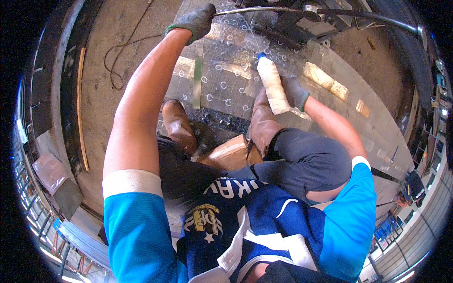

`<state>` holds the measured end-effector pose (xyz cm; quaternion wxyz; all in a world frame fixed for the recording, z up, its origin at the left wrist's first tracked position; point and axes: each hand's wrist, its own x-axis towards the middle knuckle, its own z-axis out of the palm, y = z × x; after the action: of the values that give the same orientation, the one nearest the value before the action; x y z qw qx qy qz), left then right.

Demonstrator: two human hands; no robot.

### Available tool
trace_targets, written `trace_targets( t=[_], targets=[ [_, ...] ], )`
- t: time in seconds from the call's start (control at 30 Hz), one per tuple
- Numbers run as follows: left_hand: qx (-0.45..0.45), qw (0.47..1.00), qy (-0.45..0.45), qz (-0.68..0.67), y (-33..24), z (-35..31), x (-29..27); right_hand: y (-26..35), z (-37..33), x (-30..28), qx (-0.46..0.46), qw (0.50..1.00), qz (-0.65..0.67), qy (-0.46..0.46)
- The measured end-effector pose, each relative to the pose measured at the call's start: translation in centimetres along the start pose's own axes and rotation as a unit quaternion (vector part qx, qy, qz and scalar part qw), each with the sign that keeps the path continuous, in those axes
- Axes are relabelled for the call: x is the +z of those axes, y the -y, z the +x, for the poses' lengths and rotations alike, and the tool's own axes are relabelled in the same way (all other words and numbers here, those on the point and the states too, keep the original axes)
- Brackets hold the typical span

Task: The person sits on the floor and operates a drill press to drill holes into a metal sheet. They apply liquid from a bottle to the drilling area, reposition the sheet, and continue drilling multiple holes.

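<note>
Left hand (193, 24) grips lever (257, 9), right hand (295, 93) grips bottle (272, 85)
Ideally, pull evenly and aim the cap (261, 55) carefully

The left arm (141, 106) stretches far forward, nearly straight, its gray-gloved left hand (196, 24) curled into a fist-like grip. The right arm (336, 123) bends at the elbow and angles inward, its gloved right hand (295, 93) turned toward the middle, partly hidden.

Legible white lettering (231, 187) and a gold crest (205, 221) (partly creased) mark the navy jersey (266, 212); chalk rings (223, 85) dot the metal plate (186, 85).
</note>
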<state>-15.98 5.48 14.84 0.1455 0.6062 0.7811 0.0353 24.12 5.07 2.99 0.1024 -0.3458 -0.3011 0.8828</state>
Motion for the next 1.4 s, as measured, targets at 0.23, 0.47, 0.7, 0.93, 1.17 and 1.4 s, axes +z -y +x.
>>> trace_targets(
  t=[0.23,0.47,0.7,0.93,1.17,1.4],
  targets=[
    [0.061,0.998,0.002,-0.011,0.1,0.1,0.5,0.1,-0.4,0.0,0.020,1.000,0.022,-0.004],
    [0.072,0.997,-0.005,-0.012,0.5,0.5,1.2,0.4,0.1,0.4,0.021,0.999,0.050,-0.007],
    [0.068,0.998,0.007,-0.009,0.0,0.2,0.5,0.7,0.7,1.1,0.021,0.995,0.095,-0.012],
    [0.065,0.998,0.019,-0.012,-0.1,0.1,0.4,1.1,0.3,2.2,0.007,0.999,0.041,-0.032],
    [0.061,0.998,0.022,-0.019,-0.1,0.3,0.6,0.6,-0.9,0.8,0.037,0.999,-0.011,-0.015],
    [0.064,0.997,0.041,-0.028,-0.3,0.3,0.5,-1.5,0.1,-1.3,0.003,0.967,-0.255,0.010]
  ],
)
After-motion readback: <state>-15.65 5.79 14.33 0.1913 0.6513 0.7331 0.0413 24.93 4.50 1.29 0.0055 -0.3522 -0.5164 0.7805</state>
